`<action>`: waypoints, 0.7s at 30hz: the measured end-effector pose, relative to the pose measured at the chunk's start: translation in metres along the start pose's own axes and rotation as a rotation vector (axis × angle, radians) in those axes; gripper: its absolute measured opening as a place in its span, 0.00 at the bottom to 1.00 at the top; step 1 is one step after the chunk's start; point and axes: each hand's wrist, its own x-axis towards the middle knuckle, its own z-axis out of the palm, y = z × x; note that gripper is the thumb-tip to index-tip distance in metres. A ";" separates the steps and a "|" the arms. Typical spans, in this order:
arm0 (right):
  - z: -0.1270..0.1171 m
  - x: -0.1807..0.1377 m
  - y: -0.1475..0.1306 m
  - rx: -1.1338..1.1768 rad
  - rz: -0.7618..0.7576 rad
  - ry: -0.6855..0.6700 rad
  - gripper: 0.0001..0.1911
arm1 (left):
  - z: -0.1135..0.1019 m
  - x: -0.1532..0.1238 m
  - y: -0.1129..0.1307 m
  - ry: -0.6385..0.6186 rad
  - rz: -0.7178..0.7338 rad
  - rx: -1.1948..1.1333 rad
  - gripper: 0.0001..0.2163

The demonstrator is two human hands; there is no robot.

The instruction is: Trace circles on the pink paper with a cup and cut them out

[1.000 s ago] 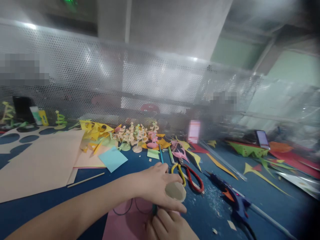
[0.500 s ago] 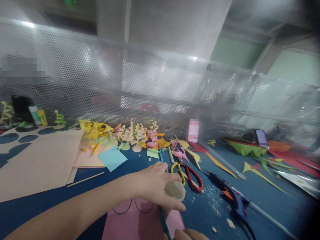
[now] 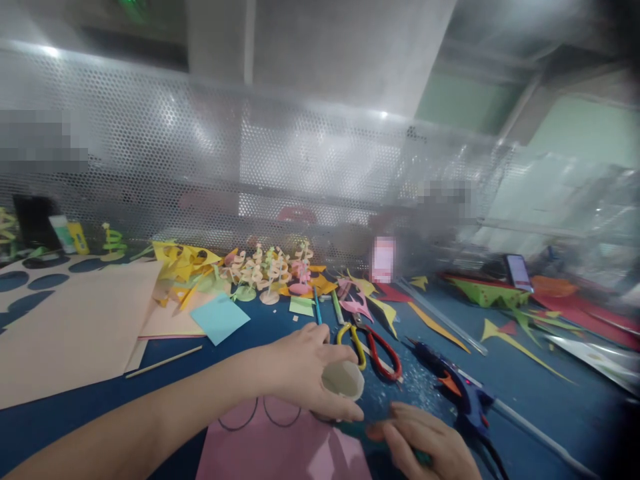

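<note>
My left hand (image 3: 303, 373) is arching over pink paper (image 3: 280, 443), clasping a half-hidden cup (image 3: 346, 381); my right hand (image 3: 427, 437) is curling round a blurred pen (image 3: 423, 457).

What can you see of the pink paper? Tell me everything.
The pink paper is a thin-looking sheet lying flat on the blue table in front of the person, its near edge cut off by the frame. Two dark curved outlines sit side by side toward its far side, their tops hidden by the left arm. A paler patch and shadows cross its right part. The left hand holds a pale round piece over its far right area; contact is hidden.
</note>
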 end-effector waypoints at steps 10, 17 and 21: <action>0.014 -0.012 0.024 0.372 0.943 -0.052 0.29 | -0.001 0.000 0.001 -0.007 0.007 -0.007 0.28; 0.014 -0.001 0.025 0.433 1.145 -0.018 0.29 | 0.000 -0.001 0.001 0.001 -0.013 -0.008 0.29; 0.017 -0.006 0.031 0.465 1.113 -0.002 0.27 | -0.001 0.000 0.001 -0.011 -0.015 -0.011 0.29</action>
